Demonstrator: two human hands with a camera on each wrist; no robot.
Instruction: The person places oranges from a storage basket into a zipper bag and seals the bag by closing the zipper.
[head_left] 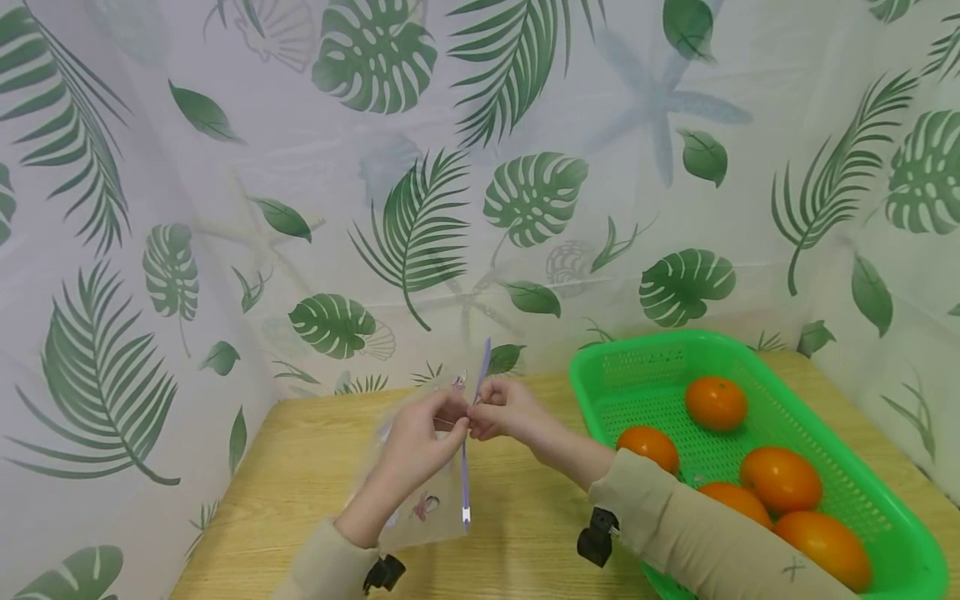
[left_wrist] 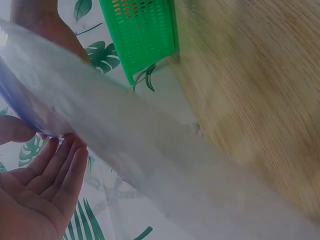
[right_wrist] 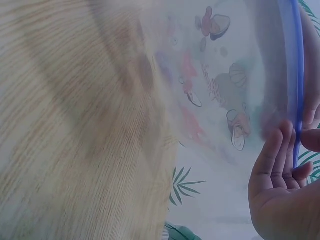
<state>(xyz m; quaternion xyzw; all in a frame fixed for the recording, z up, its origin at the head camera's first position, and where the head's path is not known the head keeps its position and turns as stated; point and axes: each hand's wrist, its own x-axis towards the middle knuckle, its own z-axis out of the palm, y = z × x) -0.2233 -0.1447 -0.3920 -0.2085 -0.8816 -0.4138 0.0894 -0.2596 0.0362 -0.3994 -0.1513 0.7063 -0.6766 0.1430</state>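
Note:
A translucent zip bag (head_left: 442, 521) with sea-creature prints hangs upright between my hands over the table. Its purple zip strip (right_wrist: 298, 75) runs along one edge, and a white slider (head_left: 467, 514) sits near the strip's lower end. My left hand (head_left: 420, 442) pinches the zip edge around its middle. From the other side my right hand (head_left: 513, 412) pinches the same strip, its fingertips right beside the left ones. In the right wrist view, that hand's thumb and fingers lie on both sides of the strip. The bag wall crosses most of the left wrist view.
To the right, a green plastic basket (head_left: 600, 375) holds several oranges (head_left: 716, 403), with my right forearm passing over its near-left rim. The wooden table (head_left: 300, 467) lies below my hands. A leaf-patterned sheet (head_left: 465, 267) covers the walls behind and on both sides.

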